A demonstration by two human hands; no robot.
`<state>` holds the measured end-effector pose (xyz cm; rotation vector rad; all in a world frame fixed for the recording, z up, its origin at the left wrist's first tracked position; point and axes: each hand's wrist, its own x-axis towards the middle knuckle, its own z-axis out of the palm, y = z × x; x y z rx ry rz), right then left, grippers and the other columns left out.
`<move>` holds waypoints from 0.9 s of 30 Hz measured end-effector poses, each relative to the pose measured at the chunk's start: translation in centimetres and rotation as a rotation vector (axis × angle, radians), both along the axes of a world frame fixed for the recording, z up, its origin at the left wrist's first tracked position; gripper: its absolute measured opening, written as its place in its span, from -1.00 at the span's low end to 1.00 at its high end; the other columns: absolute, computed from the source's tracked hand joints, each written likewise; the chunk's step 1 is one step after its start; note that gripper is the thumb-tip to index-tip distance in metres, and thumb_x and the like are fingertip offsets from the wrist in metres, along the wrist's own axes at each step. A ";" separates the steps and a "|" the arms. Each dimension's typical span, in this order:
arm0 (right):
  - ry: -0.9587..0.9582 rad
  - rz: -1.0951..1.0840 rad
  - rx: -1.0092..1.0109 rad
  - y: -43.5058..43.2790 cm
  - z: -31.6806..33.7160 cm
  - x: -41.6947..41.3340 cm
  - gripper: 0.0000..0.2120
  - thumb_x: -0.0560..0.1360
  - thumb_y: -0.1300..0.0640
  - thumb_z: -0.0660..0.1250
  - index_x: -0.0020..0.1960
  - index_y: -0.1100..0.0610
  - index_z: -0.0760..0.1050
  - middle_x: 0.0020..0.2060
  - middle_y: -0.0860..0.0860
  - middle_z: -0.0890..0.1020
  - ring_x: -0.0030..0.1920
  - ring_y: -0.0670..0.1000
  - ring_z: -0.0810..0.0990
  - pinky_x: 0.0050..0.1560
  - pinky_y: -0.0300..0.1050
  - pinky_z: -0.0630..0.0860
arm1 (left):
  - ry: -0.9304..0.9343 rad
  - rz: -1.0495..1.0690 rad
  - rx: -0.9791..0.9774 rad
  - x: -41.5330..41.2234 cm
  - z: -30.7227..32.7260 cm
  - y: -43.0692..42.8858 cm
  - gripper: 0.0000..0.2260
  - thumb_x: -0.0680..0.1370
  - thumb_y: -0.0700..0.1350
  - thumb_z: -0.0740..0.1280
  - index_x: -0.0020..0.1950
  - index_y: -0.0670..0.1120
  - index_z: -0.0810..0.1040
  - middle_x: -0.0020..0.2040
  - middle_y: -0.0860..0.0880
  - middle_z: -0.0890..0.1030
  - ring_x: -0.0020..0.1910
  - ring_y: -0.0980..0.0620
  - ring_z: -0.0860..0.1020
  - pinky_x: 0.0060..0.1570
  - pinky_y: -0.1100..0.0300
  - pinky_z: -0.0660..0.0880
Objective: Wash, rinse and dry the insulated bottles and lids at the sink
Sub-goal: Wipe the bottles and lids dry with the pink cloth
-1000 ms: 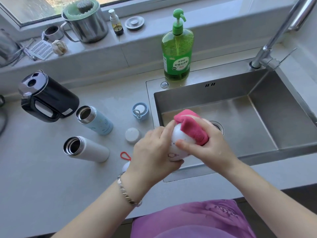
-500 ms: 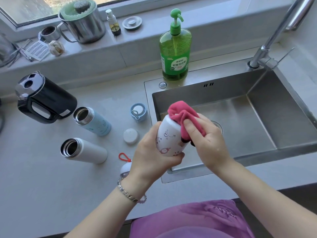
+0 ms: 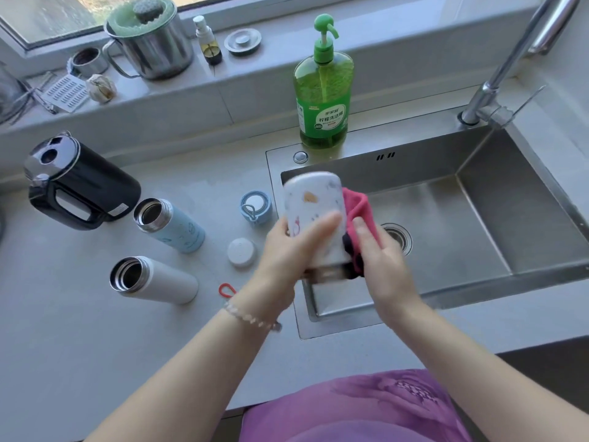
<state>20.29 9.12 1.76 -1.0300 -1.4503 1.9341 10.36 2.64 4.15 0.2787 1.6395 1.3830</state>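
Sink (image 3: pixel 478 218): basin open to the right of the hands. Detergent bottle (image 3: pixel 323 90), labelled 柠檬洗洁精, stands on the rear rim. Left hand (image 3: pixel 293 250) grips the patterned bottle (image 3: pixel 312 205), base up, over the front-left corner. Right hand (image 3: pixel 382 260) holds the pink cloth (image 3: pixel 358 205) against its side. Blue bottle (image 3: pixel 172 226) and white bottle (image 3: pixel 156 280) lie on the counter to the left, with the blue lid (image 3: pixel 256 207) and white lid (image 3: pixel 241 252) nearer the sink.
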 end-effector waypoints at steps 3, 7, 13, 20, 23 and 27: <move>-0.021 0.063 0.210 -0.8 -1.4 0.5 -0.89 0.53 -0.03 0.15 -0.05 -0.15 0.45 -0.32 -0.23 0.48 -0.27 -0.20 0.47 -0.12 -0.21 0.40 | -0.219 0.061 0.069 -1.3 0.1 2.3 -0.57 0.40 0.05 0.43 0.18 -0.14 0.54 -0.03 -0.11 0.67 -0.15 -0.02 0.64 -0.22 0.12 0.62; -0.100 0.098 0.278 0.4 -1.2 1.4 -0.73 0.57 0.03 0.18 0.23 -0.18 0.46 -0.21 -0.12 0.56 -0.18 -0.17 0.55 -0.11 -0.28 0.49 | -0.316 0.029 0.074 -1.2 -0.4 2.9 -0.67 0.49 0.04 0.35 0.13 -0.16 0.54 -0.05 -0.12 0.67 -0.11 -0.04 0.65 -0.04 0.04 0.59; -0.247 0.168 0.017 3.1 -0.1 1.4 -0.65 0.60 0.05 0.13 -0.14 0.27 0.53 -0.39 -0.04 0.48 -0.38 -0.10 0.42 -0.39 -0.33 0.35 | -0.236 -0.062 0.150 -0.6 -0.9 2.1 -0.70 0.40 -0.03 0.39 0.09 -0.09 0.55 -0.02 -0.11 0.65 -0.12 -0.01 0.64 -0.05 0.09 0.59; -0.417 0.198 0.113 4.5 -0.6 2.2 -0.75 0.55 0.22 0.21 -0.10 0.42 0.51 -0.39 -0.01 0.57 -0.27 0.05 0.53 -0.16 0.02 0.53 | -0.276 -0.055 -0.163 -4.2 -0.4 -3.0 -0.52 0.28 -0.02 0.52 0.12 -0.20 0.53 -0.17 -0.15 0.64 -0.29 -0.08 0.63 -0.30 0.08 0.59; -0.469 0.228 0.094 4.4 -0.8 1.7 -0.77 0.56 0.22 0.19 -0.10 0.39 0.50 -0.46 -0.06 0.57 -0.34 0.05 0.55 -0.19 0.06 0.57 | -0.164 -0.007 -0.258 -5.3 -0.1 -6.1 -0.40 0.24 -0.08 0.52 0.20 -0.25 0.44 -0.20 -0.16 0.62 -0.36 -0.05 0.63 -0.41 0.14 0.55; -0.501 0.354 0.140 3.2 -0.2 0.5 -0.79 0.55 0.17 0.19 -0.15 0.21 0.55 -0.38 0.02 0.61 -0.31 0.14 0.60 -0.09 0.25 0.58 | 0.208 0.085 -0.412 -5.8 0.8 -10.5 -0.35 0.10 0.00 0.54 0.15 0.01 0.45 -0.02 -0.08 0.60 -0.26 -0.04 0.64 -0.44 0.17 0.54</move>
